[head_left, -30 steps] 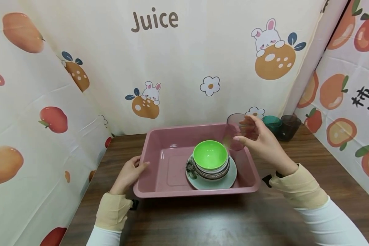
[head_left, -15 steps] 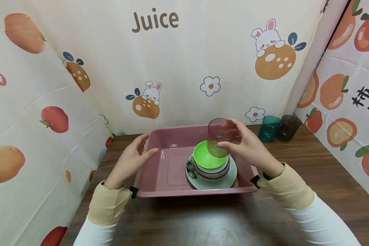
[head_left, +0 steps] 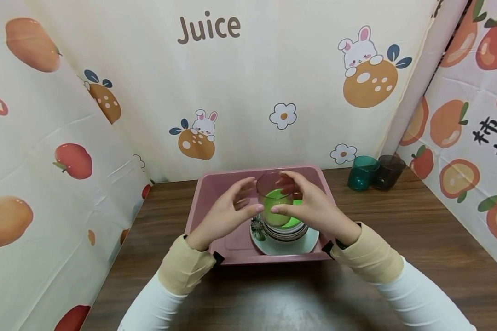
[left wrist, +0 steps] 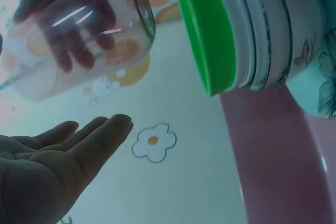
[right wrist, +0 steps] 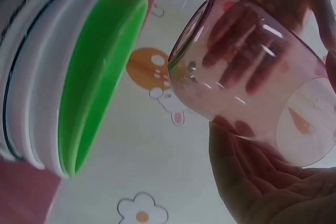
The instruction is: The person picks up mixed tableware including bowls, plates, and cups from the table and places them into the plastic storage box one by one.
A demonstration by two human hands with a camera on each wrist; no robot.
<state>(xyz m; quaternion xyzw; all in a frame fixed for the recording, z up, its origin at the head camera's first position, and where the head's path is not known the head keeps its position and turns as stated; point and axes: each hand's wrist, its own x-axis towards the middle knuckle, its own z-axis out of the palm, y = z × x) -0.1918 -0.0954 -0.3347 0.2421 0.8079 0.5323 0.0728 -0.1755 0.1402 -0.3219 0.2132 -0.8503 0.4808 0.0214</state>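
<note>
A clear pinkish drinking glass (head_left: 274,209) hangs above the stacked bowls. My right hand (head_left: 316,209) grips it from the right side, thumb in front and fingers behind. My left hand (head_left: 225,211) is at the glass's left with its fingers spread; the left wrist view shows a gap between that palm (left wrist: 58,166) and the glass (left wrist: 79,35). Beneath is a bright green bowl (head_left: 296,220), uppermost on several white and patterned bowls (right wrist: 39,77). The stack stands on a pale plate (head_left: 310,243) inside a pink plastic tub (head_left: 273,260).
A teal glass (head_left: 362,174) and a dark brown glass (head_left: 389,172) stand side by side behind the tub's right side. The dark wooden table (head_left: 273,299) carries the tub. Printed cloth (head_left: 240,82) hangs behind the table and along both sides.
My right hand has carried the glass leftward and slightly toward me, over the bowls. My left hand has left the tub's left rim and come across to the right, close to the glass.
</note>
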